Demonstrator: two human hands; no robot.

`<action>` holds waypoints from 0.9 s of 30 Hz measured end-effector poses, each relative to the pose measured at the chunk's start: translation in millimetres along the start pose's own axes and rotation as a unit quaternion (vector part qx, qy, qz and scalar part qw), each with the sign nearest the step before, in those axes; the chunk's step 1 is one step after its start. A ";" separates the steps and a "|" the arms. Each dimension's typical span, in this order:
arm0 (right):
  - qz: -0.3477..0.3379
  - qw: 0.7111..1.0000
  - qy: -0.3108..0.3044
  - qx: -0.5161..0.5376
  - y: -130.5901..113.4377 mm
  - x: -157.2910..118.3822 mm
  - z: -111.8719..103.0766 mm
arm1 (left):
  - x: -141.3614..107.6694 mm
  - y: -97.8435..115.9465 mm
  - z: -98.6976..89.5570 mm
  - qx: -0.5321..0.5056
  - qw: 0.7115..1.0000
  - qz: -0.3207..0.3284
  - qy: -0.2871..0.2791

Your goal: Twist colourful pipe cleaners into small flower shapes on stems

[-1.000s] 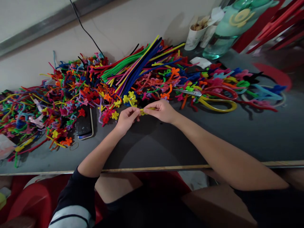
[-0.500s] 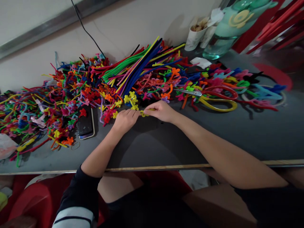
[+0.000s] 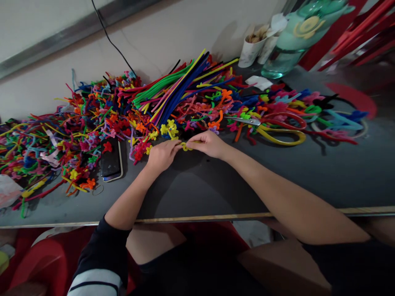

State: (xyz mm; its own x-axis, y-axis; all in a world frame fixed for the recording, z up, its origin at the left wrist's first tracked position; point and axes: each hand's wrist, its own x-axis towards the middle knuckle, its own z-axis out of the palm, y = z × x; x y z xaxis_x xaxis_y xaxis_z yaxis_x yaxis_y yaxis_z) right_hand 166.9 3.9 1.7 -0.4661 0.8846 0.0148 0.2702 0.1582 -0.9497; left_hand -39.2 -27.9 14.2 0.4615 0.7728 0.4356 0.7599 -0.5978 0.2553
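Note:
Between my two hands is a yellow pipe cleaner, bent into small loops. My left hand is closed on its left end, thumb and fingertips pinched together. From the other side my right hand pinches it between thumb and forefinger. Just behind my hands lie finished-looking yellow pipe-cleaner flowers. A bundle of long straight pipe cleaners in green, blue, yellow and other colours rests on the heap beyond.
A heap of coloured pipe-cleaner pieces runs along the wall. Left of my hands lies a phone. To the right are scissors with red and yellow handles, paper cups and a teal water bottle. The table's front edge is near me.
My left hand has turned slightly, its fingers drawing closer round the yellow pipe cleaner. My right hand stays nearly in place. The view has shifted a little.

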 end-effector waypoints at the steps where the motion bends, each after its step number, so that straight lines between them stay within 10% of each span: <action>1: 0.000 1.000 0.003 0.000 -0.4 0.0 0.1 | 0.5 0.0 0.8 -0.046 0.998 -0.034 0.006; 12: -0.015 0.999 0.021 -0.018 -5.2 -2.4 2.8 | 4.7 5.9 11.2 -0.362 0.909 -0.207 -0.015; 27: -0.069 0.987 0.108 -0.102 -12.1 -7.8 7.6 | 6.0 2.0 15.7 -0.389 0.890 -0.236 0.033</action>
State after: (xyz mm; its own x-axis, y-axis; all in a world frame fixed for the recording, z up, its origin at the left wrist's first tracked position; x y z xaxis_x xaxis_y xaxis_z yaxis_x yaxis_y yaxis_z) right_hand 160.9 -8.2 10.7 -0.3266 0.9178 0.2256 0.3914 0.3486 -0.8516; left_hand -27.7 -21.2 3.8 0.1278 0.9782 0.1637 0.3041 -0.1957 0.9323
